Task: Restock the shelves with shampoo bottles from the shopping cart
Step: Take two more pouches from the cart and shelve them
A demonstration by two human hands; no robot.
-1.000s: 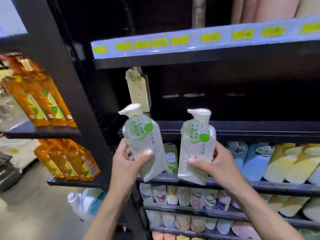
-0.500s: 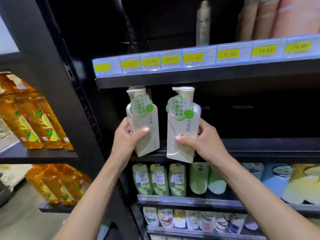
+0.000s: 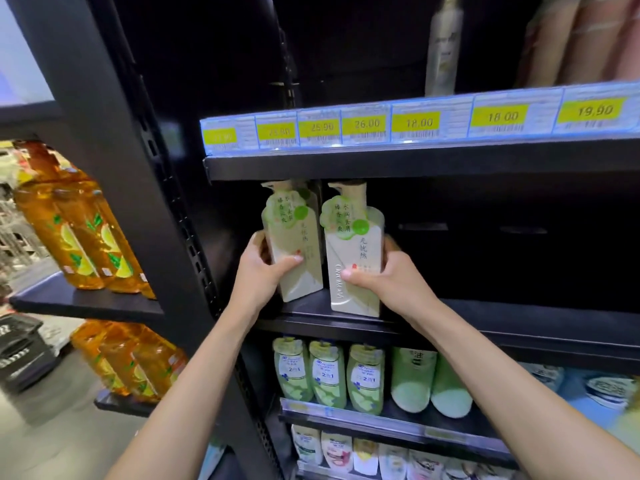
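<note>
1. A shop aisle: tiered black metal shelving (image 3: 450, 161) fills the view.
2. Yellow price tags (image 3: 419, 123) line a shelf edge at 12 o'clock.
3. Rows of identical orange bottles (image 3: 86, 237) stand at 9 o'clock, and green bottles (image 3: 329, 375) at 6 o'clock.

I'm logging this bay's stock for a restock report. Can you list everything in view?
Pump bottles: two, cream-green, side by side on the middle shelf.
Price tags: seven, yellow, top shelf front edge.
Tall bottle: one, pale, top shelf.
Green bottles: five, lower shelf.
Orange bottles: several, left bay's two shelves.
Basket: one, black, far left, low.
Left hand: grips the left pump bottle.
Right hand: grips the right pump bottle.
</note>
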